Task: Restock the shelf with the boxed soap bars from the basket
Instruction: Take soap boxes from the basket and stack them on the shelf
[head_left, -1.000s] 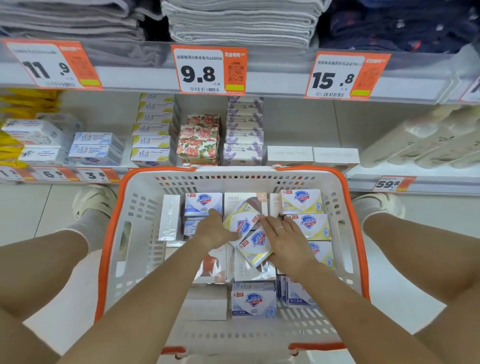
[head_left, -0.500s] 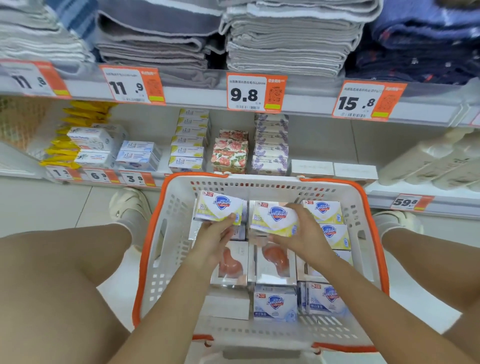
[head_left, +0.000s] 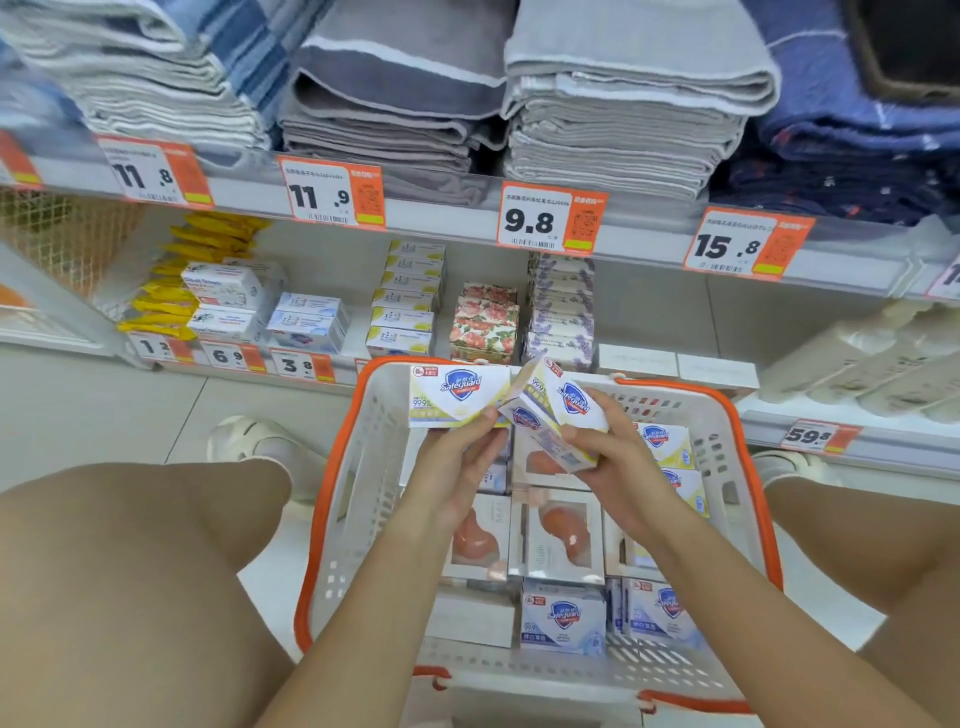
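Note:
A white basket with an orange rim (head_left: 332, 467) stands on the floor between my knees, holding several boxed soap bars (head_left: 563, 616). My left hand (head_left: 460, 465) grips a yellow-and-white Safeguard soap box (head_left: 457, 395) held upright above the basket. My right hand (head_left: 615, 460) holds two more yellow Safeguard boxes (head_left: 558, 410), tilted and touching the left one. The bottom shelf (head_left: 649, 322) behind the basket carries stacks of soap boxes, among them a stack of matching yellow boxes (head_left: 408, 301).
Folded towels (head_left: 623, 104) fill the shelf above, behind orange price tags (head_left: 550, 218). Floral boxes (head_left: 485, 322) and lavender boxes (head_left: 561, 306) stand mid-shelf, flat white boxes (head_left: 675, 364) to their right. My white shoes (head_left: 249, 441) flank the basket on the tiled floor.
Both hands rose out of the basket with yellow soap boxes. The boxes in my right hand tilted towards the left one. The view lifted towards the shelves.

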